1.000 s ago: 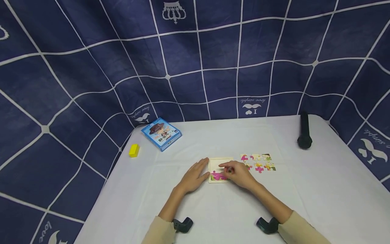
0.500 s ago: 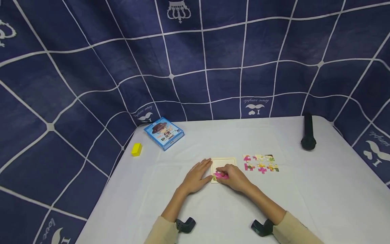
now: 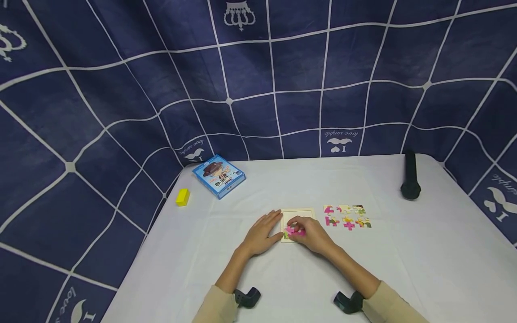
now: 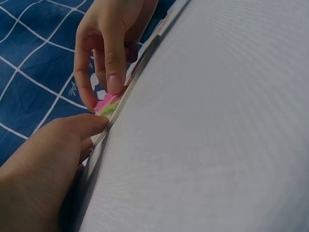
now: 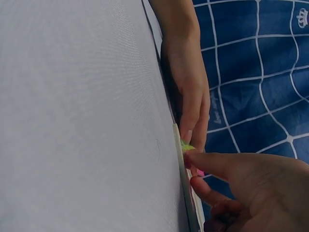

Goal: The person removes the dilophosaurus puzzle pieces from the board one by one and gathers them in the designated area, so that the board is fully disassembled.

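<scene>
A shallow cream puzzle tray (image 3: 298,211), with pink and green pieces along its near edge, lies in front of me in the head view. My left hand (image 3: 261,235) rests at the tray's left side, fingers extended and thumb touching the rim. Over the tray, my right hand (image 3: 314,235) pinches a pink jigsaw piece (image 3: 290,229) between thumb and index finger. The left wrist view shows this pink-and-green piece (image 4: 106,101) by those fingertips, low over the tray. My right fingers partly hide the pieces beneath.
Several loose jigsaw pieces (image 3: 348,220) lie in two rows right of the tray. A blue illustrated box (image 3: 219,176) and a yellow block (image 3: 182,197) sit at the back left. A black microphone (image 3: 410,179) lies at the back right on the white table (image 3: 307,287).
My right hand has moved left and lower over the tray, its fingers now at the pink pieces near the left edge. My left hand stays at the rim. The head view has shifted slightly.
</scene>
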Demonstrator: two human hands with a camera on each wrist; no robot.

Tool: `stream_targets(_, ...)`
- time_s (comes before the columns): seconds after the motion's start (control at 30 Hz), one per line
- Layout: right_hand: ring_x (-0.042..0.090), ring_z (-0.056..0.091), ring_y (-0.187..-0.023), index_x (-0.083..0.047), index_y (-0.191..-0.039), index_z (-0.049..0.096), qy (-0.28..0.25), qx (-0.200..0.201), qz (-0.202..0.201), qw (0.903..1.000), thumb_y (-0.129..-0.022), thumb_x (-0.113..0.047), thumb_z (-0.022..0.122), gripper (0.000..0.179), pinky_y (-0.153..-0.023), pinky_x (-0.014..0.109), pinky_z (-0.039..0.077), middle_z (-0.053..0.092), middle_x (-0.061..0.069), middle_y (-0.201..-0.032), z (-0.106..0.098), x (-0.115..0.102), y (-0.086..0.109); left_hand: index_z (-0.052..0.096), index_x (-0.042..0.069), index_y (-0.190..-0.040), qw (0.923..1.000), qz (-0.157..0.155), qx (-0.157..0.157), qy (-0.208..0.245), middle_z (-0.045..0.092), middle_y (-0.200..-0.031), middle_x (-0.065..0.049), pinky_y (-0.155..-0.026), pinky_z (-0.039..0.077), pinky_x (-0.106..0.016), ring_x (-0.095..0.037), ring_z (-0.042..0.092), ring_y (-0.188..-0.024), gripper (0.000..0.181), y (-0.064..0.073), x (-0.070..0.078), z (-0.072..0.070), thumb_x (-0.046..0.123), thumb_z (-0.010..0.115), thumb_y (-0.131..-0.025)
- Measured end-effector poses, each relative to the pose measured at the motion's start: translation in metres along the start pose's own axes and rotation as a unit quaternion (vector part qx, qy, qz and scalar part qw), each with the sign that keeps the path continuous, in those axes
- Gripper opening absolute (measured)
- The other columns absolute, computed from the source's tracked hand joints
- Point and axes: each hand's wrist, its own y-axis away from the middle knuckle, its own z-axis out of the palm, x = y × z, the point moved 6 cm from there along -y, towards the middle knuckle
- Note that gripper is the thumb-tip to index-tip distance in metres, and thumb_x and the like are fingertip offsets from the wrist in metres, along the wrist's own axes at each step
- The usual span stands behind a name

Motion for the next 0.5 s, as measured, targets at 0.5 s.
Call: stream_targets(0.5,0.005,0.054,-0.056,-0.017,-0.099,0.061,-0.082,0.020,0.007,0.9964,-0.077,-0.003,0.073,0.029,-0.049,0.021,0.044,0.067,-0.003,-0.076,-0.0068,0.0000,0.0014,0.034,0.011,-0.143,1.0000,-0.008,-0.006,0.001,0.027,-0.149,-0.001,-0.112,0.014,-0.032,-0.017,0.020,-0.137,0.062,-0.0002,-0.0018,0.0012,0.046,0.044,-0.093)
